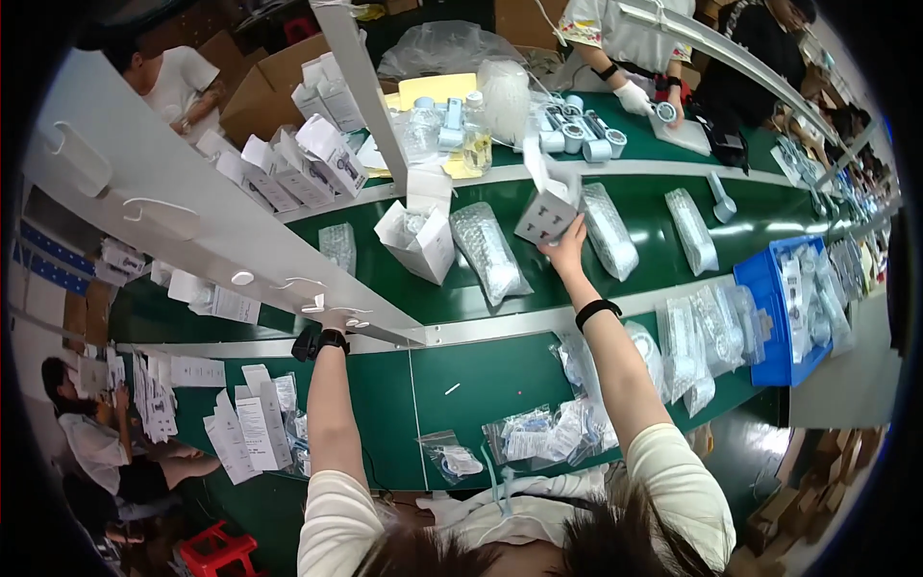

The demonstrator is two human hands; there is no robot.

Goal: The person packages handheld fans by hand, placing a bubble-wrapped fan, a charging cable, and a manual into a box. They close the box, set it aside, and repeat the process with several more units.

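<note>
My right hand [568,242] reaches out over the green conveyor belt [481,308] and grips an open white carton [548,213] from below. The carton's lid flap stands up. My left hand is hidden behind the grey shelf rail [317,298]; only the wrist with a black watch [327,338] shows. Another open white carton [420,236] stands on the belt to the left of the held one. Bubble-wrapped packs [487,252] [611,231] lie on either side of my right hand.
Stacks of white cartons [288,163] fill the far left. A blue bin [784,308] with bagged parts sits right. Plastic bags [538,433] and paper leaflets [245,423] lie on the near bench. A gloved co-worker's hand [635,96] works opposite among grey cylinders [582,135].
</note>
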